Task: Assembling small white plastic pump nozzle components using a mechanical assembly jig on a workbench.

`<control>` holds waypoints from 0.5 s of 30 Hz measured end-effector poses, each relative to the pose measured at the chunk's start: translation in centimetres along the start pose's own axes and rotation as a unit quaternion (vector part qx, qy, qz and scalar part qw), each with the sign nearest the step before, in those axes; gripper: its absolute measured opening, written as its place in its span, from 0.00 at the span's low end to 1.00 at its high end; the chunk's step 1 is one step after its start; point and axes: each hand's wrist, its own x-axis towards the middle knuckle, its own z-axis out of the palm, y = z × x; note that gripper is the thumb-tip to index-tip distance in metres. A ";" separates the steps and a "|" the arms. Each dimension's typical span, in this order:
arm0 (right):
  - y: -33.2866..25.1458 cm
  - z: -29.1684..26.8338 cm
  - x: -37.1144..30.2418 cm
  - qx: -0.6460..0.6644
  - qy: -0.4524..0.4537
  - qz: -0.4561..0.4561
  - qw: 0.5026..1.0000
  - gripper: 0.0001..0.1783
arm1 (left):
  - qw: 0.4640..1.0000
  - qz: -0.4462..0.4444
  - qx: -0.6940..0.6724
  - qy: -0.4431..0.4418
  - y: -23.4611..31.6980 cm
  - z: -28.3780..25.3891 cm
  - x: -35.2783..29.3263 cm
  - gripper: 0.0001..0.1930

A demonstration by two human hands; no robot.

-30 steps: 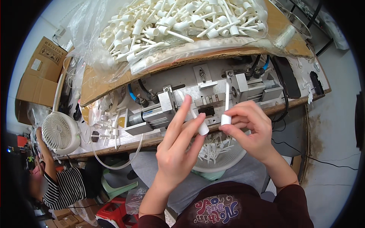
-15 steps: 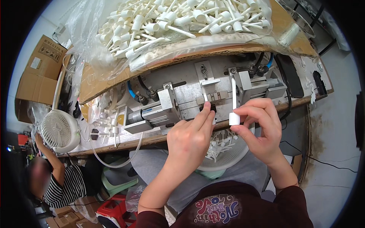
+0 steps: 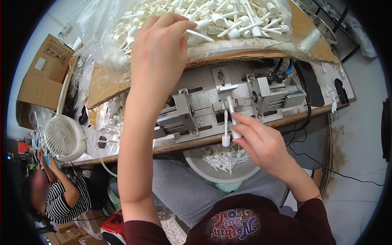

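Note:
My left hand (image 3: pixel 157 51) reaches over the pile of white caps with stems (image 3: pixel 241 18). Its thumb and curled fingers close round the cap end of one piece, whose white stem (image 3: pixel 201 36) sticks out to the right. Pinched in my right hand (image 3: pixel 261 143) is a white capped stem (image 3: pixel 231 107), cap toward me and stem pointing at the small block of the metal fixture (image 3: pixel 218 107). Just left of it another capped stem (image 3: pixel 226 128) stands stem up, cap down, at the fixture's front edge; I cannot tell what supports it.
Below the bench edge, a white basket (image 3: pixel 196 163) with several loose white pieces rests by my lap. Cardboard (image 3: pixel 110 87) lies under the pile. A white fan (image 3: pixel 63 139) stands left, near a co-worker in a striped top (image 3: pixel 77 196). A black phone-like slab (image 3: pixel 309 83) lies right.
My left hand has gone from the fixture up to the pile. My right hand has shifted left, bringing its capped stem to the fixture's middle. A second capped stem now shows at the front edge.

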 end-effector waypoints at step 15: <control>0.0 -0.6 3.2 -0.108 -0.099 -0.065 0.987 0.11 | 0.902 -0.278 -0.326 0.062 2.0 -1.1 -0.6 0.07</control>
